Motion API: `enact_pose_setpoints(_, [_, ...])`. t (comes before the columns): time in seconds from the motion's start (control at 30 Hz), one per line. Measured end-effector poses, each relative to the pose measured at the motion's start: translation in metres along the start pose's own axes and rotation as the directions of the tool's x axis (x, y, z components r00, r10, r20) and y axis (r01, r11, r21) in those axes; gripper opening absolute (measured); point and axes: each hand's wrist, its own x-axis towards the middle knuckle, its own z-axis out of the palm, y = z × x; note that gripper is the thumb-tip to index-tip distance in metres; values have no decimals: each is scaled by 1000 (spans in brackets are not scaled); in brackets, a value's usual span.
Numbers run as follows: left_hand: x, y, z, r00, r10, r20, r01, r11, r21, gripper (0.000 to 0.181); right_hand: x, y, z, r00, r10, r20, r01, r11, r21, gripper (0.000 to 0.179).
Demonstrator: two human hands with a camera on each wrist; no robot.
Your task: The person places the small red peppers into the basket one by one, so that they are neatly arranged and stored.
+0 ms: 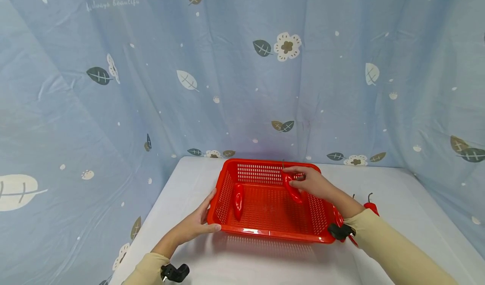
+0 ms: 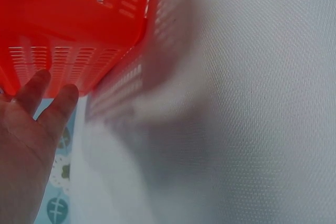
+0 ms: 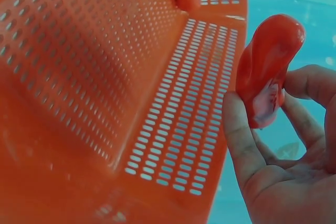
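Observation:
A red plastic basket (image 1: 270, 233) with slotted walls stands on the white table. My left hand (image 1: 195, 224) rests at its near left corner, thumb along the front rim and fingers against the left wall. Those fingers look fairly straight in the left wrist view. Above the basket's right part, my right hand (image 1: 308, 182) pinches a glossy red chili pepper (image 1: 291, 188) between thumb and fingers, its stem pointing away from me. A second red chili pepper (image 1: 238, 201) lies inside the basket near the left wall.
More red chili peppers (image 1: 371, 208) lie on the table right of the basket, partly hidden by my right forearm. The white table (image 1: 394, 184) extends around the basket. Behind and to the left hangs a blue patterned curtain (image 1: 235, 99).

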Motion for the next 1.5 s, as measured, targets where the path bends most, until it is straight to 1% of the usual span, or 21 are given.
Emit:
enact_pose_setpoints(0.13, [0,0,0,1000,-6,0,6,1000,-1,110,7,2,8,1000,18,7,-18,1000,4,46])
enact_pose_setpoints(0.4, [-1,1,-1,1000,-7,-6,7,1000,13,110,18,2,19,998,61,14,-60,997,-42,48])
enact_pose_setpoints(0.5, [-1,2,-1,1000,-8,-5,8,1000,14,110,22,3,22,998,62,18,-61,996,-67,48])
enact_pose_setpoints(0.67, [0,0,-2,1000,-3,-12,3,1000,23,110,29,6,28,998,46,33,-43,996,-75,47])
enact_pose_setpoints(0.83, [1,0,-2,1000,2,-3,-2,1000,22,110,33,8,34,998,48,27,-47,998,-32,47])
enact_pose_setpoints(1.1, [0,2,-1,1000,-3,0,3,1000,27,110,38,6,45,998,45,54,-46,999,16,44])
enact_pose_setpoints(1.2, [0,3,-2,1000,-1,-3,1,999,34,110,40,5,49,997,51,57,-52,999,8,43])
enact_pose_setpoints(1.4, [0,2,-2,1000,13,12,-13,1000,28,111,47,9,58,992,68,109,-69,998,5,43])
enact_pose_setpoints(1.5, [0,3,-2,1000,20,17,-20,1000,24,110,49,10,62,990,82,113,-84,996,13,42])
